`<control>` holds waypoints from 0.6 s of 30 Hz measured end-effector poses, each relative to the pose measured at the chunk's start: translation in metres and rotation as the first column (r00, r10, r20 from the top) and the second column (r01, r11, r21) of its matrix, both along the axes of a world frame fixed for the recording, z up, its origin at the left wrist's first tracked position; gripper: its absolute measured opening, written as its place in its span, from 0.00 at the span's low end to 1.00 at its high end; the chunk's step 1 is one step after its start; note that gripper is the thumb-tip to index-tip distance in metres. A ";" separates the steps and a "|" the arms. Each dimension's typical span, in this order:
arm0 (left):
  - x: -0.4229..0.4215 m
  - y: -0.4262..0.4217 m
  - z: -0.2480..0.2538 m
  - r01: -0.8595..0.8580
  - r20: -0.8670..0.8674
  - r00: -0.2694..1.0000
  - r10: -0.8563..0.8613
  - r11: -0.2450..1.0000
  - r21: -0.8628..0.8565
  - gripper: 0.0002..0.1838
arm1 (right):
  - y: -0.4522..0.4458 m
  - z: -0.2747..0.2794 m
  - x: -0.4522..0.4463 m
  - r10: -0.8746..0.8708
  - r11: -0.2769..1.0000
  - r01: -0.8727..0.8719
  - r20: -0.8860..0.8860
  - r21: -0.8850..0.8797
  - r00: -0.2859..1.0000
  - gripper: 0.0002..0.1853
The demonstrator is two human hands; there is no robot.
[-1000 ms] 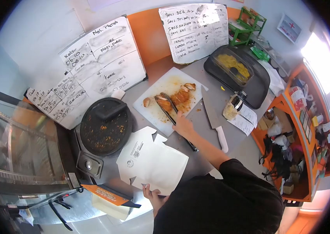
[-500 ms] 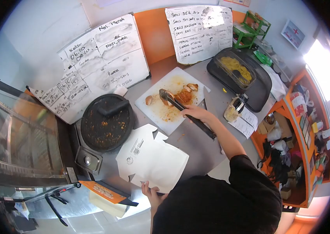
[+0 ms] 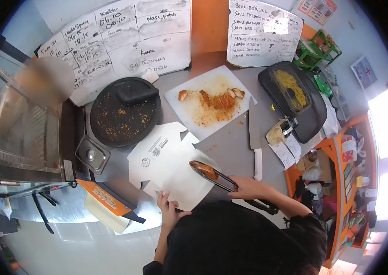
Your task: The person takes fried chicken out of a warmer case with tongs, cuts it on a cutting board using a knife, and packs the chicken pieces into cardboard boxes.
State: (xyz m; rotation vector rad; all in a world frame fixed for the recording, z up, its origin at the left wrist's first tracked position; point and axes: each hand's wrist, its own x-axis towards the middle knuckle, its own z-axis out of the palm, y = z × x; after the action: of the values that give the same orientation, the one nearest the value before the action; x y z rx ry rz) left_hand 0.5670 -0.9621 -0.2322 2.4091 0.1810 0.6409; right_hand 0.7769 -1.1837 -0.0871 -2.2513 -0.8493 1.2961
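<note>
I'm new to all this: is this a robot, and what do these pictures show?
No robot here: just a person working bare-handed, filmed by one camera worn on the head, looking forward and down. The right hand grips tongs, which hold a browned piece of food. The left hand touches the near edge of a white carton. On the counter, sliced food lies on a white cutting board, with a knife to its right, a round dark dish to its left and a dark tray farther right.
</note>
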 end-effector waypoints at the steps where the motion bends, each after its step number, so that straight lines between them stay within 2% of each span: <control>1: 0.000 0.001 0.003 0.016 0.001 1.000 -0.016 1.000 -0.005 0.31 | 0.000 -0.004 -0.004 0.019 0.999 -0.015 0.098 -0.042 0.995 0.38; 6: 0.000 -0.002 0.003 0.008 0.011 1.000 -0.007 1.000 -0.030 0.31 | 0.020 0.049 0.043 -0.222 0.969 0.240 0.242 -0.048 0.944 0.46; 8: -0.001 -0.003 -0.002 0.018 0.009 1.000 -0.018 0.999 -0.039 0.30 | 0.022 0.022 0.090 -0.291 0.952 0.305 0.339 0.013 0.895 0.43; 10: -0.002 -0.001 -0.008 0.028 0.024 0.999 -0.027 0.999 -0.036 0.30 | 0.034 -0.009 0.131 -0.268 0.953 0.303 0.528 0.020 0.806 0.39; 12: -0.002 0.001 -0.006 0.030 0.042 0.999 -0.029 0.999 -0.023 0.30 | 0.047 -0.030 0.157 -0.158 0.978 0.207 0.638 -0.001 0.754 0.35; 15: -0.002 -0.001 -0.004 -0.004 0.031 0.999 0.005 1.000 -0.026 0.30 | 0.064 -0.047 0.171 -0.053 0.964 0.210 0.653 -0.164 0.755 0.34; 18: -0.002 -0.001 -0.005 -0.026 0.034 0.999 0.027 0.999 -0.018 0.30 | 0.064 -0.053 0.180 -0.004 0.970 0.177 0.719 -0.166 0.695 0.32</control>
State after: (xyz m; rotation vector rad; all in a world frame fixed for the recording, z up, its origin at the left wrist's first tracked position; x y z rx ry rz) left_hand 0.5649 -0.9627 -0.2377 2.3810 0.2039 0.6894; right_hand 0.9569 -1.1198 -0.1404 -2.9980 -0.8314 0.4274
